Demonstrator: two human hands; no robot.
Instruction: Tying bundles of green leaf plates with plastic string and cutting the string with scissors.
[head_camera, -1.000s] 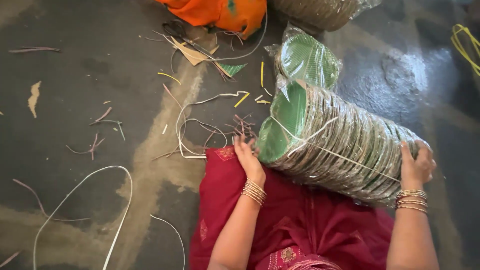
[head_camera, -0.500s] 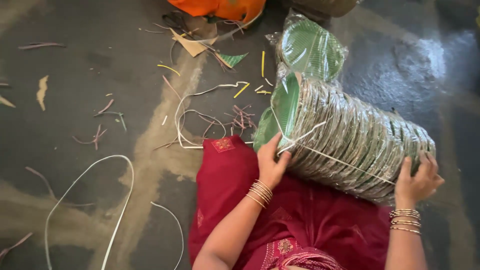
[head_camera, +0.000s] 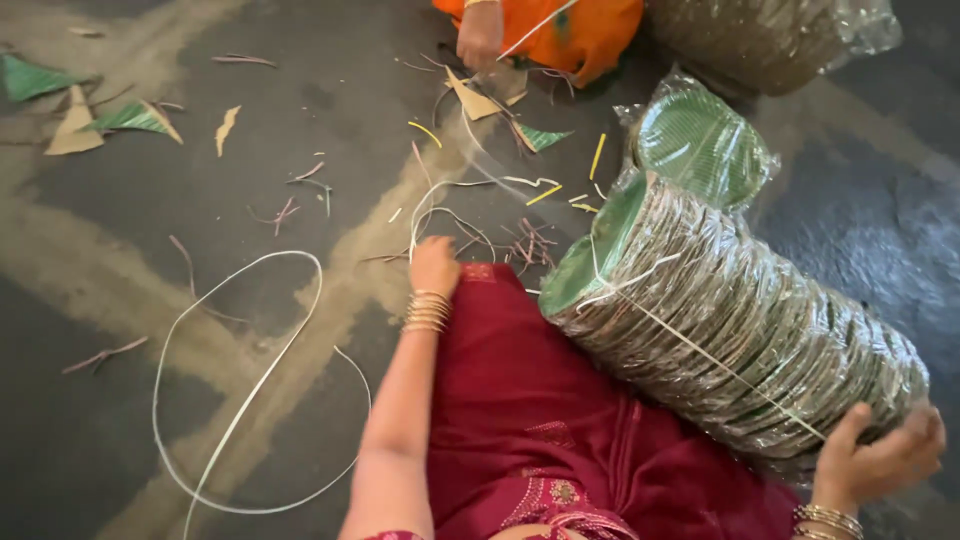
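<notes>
Right hand (head_camera: 880, 462) at lower right, fingers curled on the end of the wrapped roll of green plates (head_camera: 740, 335) to steady it across the red lap, left hand (head_camera: 433, 266) mid-frame, fingers hidden, near loose string (head_camera: 440, 200).

Soft even daylight, faint shadows, plastic glare, slight motion blur
</notes>
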